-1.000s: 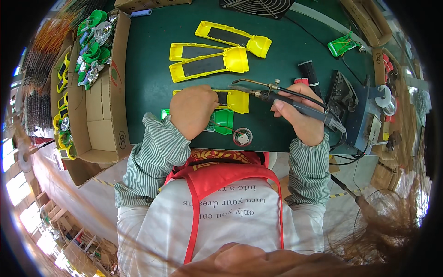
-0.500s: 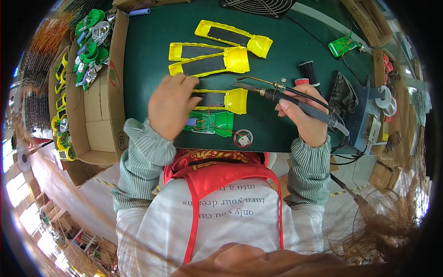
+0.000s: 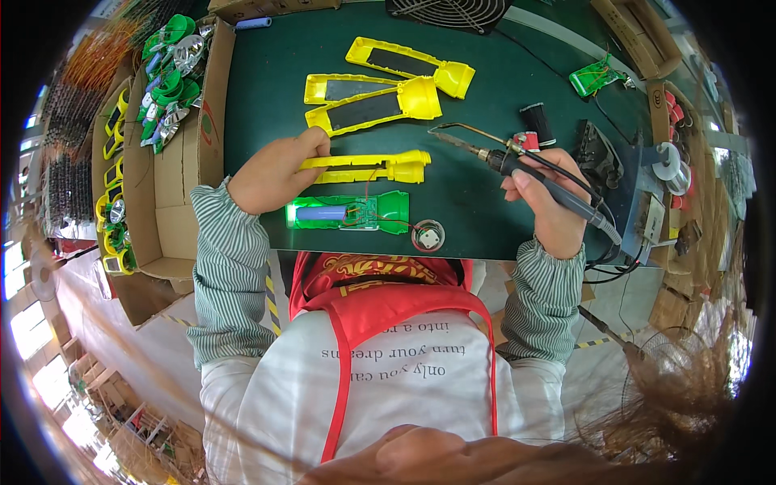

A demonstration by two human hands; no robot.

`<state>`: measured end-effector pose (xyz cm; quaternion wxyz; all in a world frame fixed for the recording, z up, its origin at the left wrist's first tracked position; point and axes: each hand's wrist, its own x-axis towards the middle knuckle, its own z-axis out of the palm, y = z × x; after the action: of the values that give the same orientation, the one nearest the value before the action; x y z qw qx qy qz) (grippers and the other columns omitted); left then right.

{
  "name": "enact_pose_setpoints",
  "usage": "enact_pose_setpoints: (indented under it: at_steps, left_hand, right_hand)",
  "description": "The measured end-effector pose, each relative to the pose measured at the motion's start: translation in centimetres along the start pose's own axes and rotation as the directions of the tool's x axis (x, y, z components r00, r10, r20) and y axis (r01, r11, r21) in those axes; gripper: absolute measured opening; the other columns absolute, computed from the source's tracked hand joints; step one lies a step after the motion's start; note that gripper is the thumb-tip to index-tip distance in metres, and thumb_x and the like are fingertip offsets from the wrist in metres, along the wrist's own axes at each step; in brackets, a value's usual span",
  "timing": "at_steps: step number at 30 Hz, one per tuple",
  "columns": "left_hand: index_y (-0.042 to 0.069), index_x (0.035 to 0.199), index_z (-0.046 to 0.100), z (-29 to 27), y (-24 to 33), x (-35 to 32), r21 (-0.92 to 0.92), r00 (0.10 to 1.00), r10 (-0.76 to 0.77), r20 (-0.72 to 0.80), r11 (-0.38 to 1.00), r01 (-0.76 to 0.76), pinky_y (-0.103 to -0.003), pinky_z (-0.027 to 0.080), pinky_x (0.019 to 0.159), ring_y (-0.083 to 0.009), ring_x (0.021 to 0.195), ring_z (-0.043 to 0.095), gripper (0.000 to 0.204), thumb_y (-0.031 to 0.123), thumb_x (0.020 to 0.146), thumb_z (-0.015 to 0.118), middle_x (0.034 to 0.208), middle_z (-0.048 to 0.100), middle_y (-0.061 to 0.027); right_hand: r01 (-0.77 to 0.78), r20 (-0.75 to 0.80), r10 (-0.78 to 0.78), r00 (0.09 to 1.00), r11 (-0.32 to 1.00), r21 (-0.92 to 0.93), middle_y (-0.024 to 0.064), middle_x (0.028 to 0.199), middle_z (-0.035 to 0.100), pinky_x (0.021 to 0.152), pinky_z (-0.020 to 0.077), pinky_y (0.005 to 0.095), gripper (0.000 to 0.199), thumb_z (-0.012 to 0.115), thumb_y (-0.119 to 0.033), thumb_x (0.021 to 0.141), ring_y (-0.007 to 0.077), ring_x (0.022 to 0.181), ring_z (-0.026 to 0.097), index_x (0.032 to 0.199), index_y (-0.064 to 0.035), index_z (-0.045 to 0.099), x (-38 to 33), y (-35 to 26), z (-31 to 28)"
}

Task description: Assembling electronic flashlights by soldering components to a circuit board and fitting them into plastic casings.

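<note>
Your left hand (image 3: 275,174) sits just left of the frame's centre, fingers closed on the left end of a long yellow plastic shell (image 3: 368,167) that lies flat across the dark green table (image 3: 259,97). Just below that shell, toward the table's near edge, lies a green translucent housing (image 3: 347,217) with a blue cylindrical cell seated in it and thin red wires running right to a small round part (image 3: 427,236); your left hand's heel is just beside the housing's left end (whether it touches, the picture does not show).

Your right hand (image 3: 550,206), right of centre, is wrapped firmly around the dark handle of a soldering iron (image 3: 517,166). Its metal tip points left and slightly up, held clear of the table and well apart from the yellow shell's right end. The iron's cord trails off toward the lower right.

Higher in the frame, three more yellow shells (image 3: 380,101) with dark panels lie near one another. At the left edge stands a cardboard box (image 3: 174,190) holding green and silvery parts. A black spool (image 3: 533,121) stands just above the iron.
</note>
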<state>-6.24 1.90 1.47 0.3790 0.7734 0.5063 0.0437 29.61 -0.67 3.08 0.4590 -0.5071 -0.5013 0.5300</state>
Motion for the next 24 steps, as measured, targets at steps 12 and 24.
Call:
enact_pose_setpoints:
  at_steps: [12, 24]
  left_hand:
    - [0.010, 0.124, 0.056, 3.1, 2.6, -5.5, 0.548, 0.878, 0.370, -0.304, 0.822, -0.157, -0.037, 0.051, 0.074, -0.0262, 0.085, 0.060, 0.054, 0.011, 0.073, 0.073, 0.102, 0.064, -0.0078]
    - [0.015, 0.138, 0.051, 7.5, 1.8, -6.0, 0.625, 0.879, 0.260, -0.399, 0.779, 0.054, -0.041, 0.044, 0.088, -0.0272, 0.099, 0.055, 0.061, 0.025, 0.081, 0.071, 0.109, 0.057, -0.0121]
  right_hand:
    - [0.029, 0.022, -0.031, 0.999, 0.997, 0.077, 0.0131, 0.084, 0.069, 0.065, 0.0558, 0.0261, 0.019, 0.070, 0.001, 0.083, 0.0157, 0.074, 0.067, 0.099, 0.0048, 0.059, -1.5, -0.2, 0.1]
    - [0.048, 0.011, -0.049, 0.999, 0.995, 0.089, 0.0131, 0.082, 0.068, 0.065, 0.0557, 0.0257, 0.020, 0.070, 0.002, 0.082, 0.0154, 0.072, 0.067, 0.099, 0.0058, 0.060, -2.7, 0.5, -0.2]
